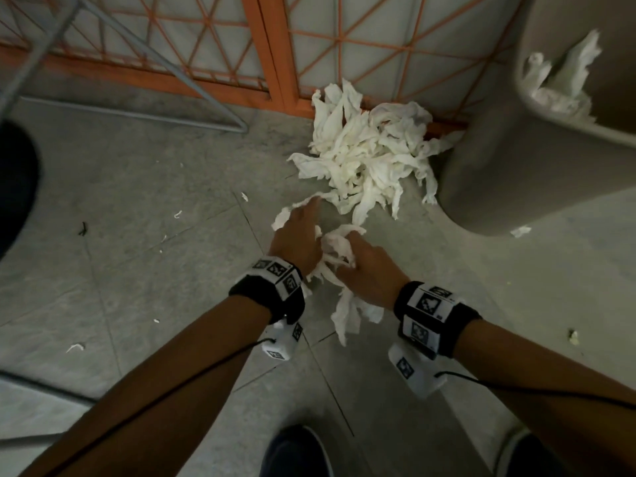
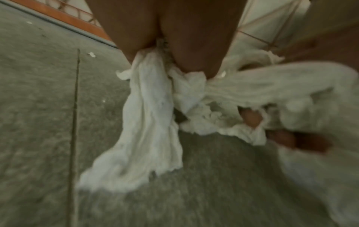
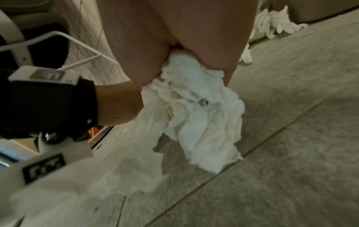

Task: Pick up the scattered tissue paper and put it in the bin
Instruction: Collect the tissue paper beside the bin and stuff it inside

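A big heap of crumpled white tissue paper [image 1: 368,149] lies on the grey floor against the orange lattice, just left of the grey bin [image 1: 537,160]. More tissue [image 1: 564,74] sticks out of the bin's top. Both hands meet just in front of the heap. My left hand [image 1: 299,235] grips a hanging strip of tissue [image 2: 147,122]. My right hand [image 1: 364,266] grips a wad of tissue [image 3: 200,110] that trails down between the wrists [image 1: 347,315].
An orange lattice panel [image 1: 275,46] runs along the back. A grey metal frame [image 1: 220,108] stands on the floor at the left. Small tissue scraps [image 1: 75,346] dot the floor. My dark shoes [image 1: 296,452] are at the bottom edge.
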### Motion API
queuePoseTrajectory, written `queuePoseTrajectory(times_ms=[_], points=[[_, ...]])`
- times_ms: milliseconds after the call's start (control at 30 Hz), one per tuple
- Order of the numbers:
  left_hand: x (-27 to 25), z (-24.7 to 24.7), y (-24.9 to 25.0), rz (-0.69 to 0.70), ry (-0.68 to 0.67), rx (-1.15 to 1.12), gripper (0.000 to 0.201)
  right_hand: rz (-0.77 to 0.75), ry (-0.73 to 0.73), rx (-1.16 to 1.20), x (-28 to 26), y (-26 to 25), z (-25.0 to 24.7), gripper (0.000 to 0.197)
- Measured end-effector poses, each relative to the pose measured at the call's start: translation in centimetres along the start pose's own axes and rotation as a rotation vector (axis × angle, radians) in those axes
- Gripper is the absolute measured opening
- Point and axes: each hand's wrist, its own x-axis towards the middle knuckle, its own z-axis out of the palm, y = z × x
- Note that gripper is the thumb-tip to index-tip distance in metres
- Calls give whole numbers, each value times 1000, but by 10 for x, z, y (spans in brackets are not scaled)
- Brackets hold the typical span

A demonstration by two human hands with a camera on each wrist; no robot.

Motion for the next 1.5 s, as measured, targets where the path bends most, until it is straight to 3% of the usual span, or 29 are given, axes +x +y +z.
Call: queuePoseTrajectory(times_ms=[100, 200, 300, 433, 533, 633, 733, 767, 867, 967, 1033, 1133, 1267, 1367, 1433, 1500], points=[[-3, 9, 8, 8, 5, 73, 51, 48, -12, 136, 1, 8, -3, 38], [-14, 17, 7, 12, 30, 113, 28, 99, 33, 234, 0, 19, -2, 60], [-33, 23, 8, -14, 44, -11, 31, 121, -56, 258, -4, 29, -3, 82], [-66, 36, 28, -129, -51, -400, 39, 22, -206, -1, -11, 27, -6, 52], [-80, 40, 47, -160, -120, -645, 36, 95, -168, 172, -20, 25, -8, 35], [-80, 27, 70, -11, -81, -668, 32, 211, 34, 588, -39, 13, -29, 16], [-80, -2, 104, 164, -63, -699, 17, 121, 133, 917, -56, -12, -67, 7], [-81, -14, 118, 200, -60, -745, 17, 73, 149, 995, -60, -22, -81, 17], [-87, -47, 161, 416, -24, -814, 23, -75, 227, 939, -76, -55, -125, 39], [-91, -76, 205, 643, 65, -750, 24, -184, 471, 741, -95, -86, -166, 24], [-90, -93, 235, 786, 81, -723, 35, -260, 632, 604, -108, -100, -194, 21], [-79, -114, 275, 931, 141, -638, 44, -342, 754, 576, -119, -112, -234, 18], [-56, -124, 316, 994, 246, -518, 44, -458, 771, 662, -108, -108, -280, 18], [-34, -118, 334, 930, 304, -456, 46, -551, 696, 809, -91, -91, -304, 26], [-21, -108, 336, 886, 312, -373, 47, -511, 659, 784, -82, -76, -311, 24], [-11, -94, 331, 845, 296, -269, 44, -405, 653, 578, -75, -61, -312, 14]])
